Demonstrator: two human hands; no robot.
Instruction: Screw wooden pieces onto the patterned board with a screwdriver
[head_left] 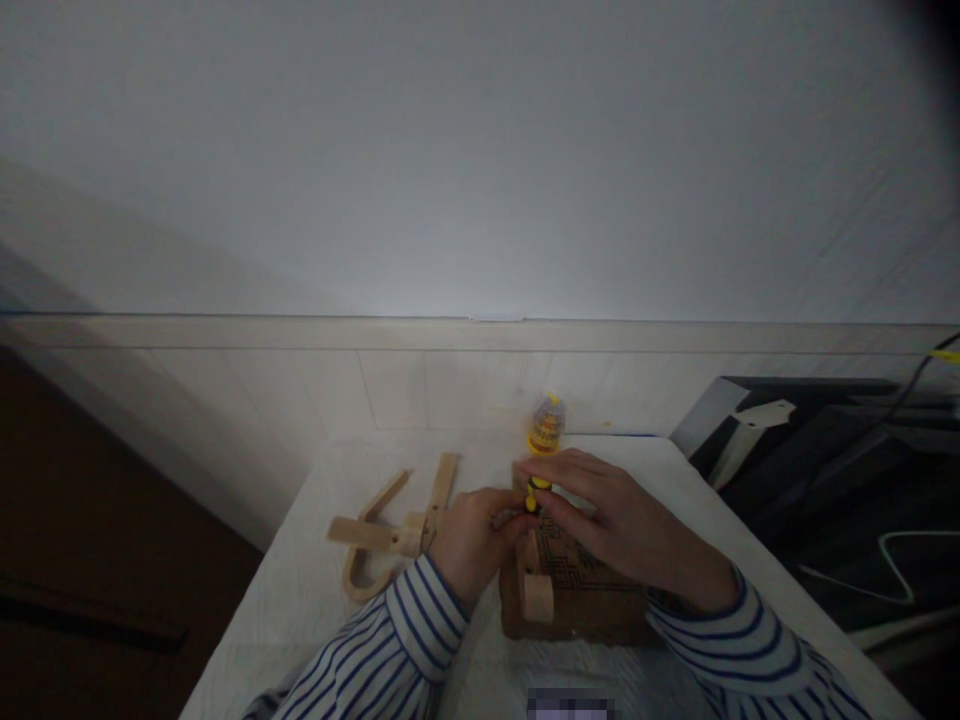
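Note:
My right hand [604, 505] grips a short yellow-and-black screwdriver [538, 485] between thumb and fingers, over the left edge of a brown box. Close against it, my left hand [480, 530] is closed in a pinch by the lower yellow part; what sits between its fingertips is too small to tell. Under both hands, a light wooden piece [536, 590] with a block at its near end rests on the patterned brown box [592, 615]. To the left of my left hand lie several joined wooden strips [409, 535] and a hook-shaped wooden piece [358, 580].
A clear container with a yellow base [547, 425] stands at the back, near the white wall panel [450, 385]. White cloth covers the table [292, 600]. Dark flat items and a pale cable [892, 540] are beyond the table's right edge.

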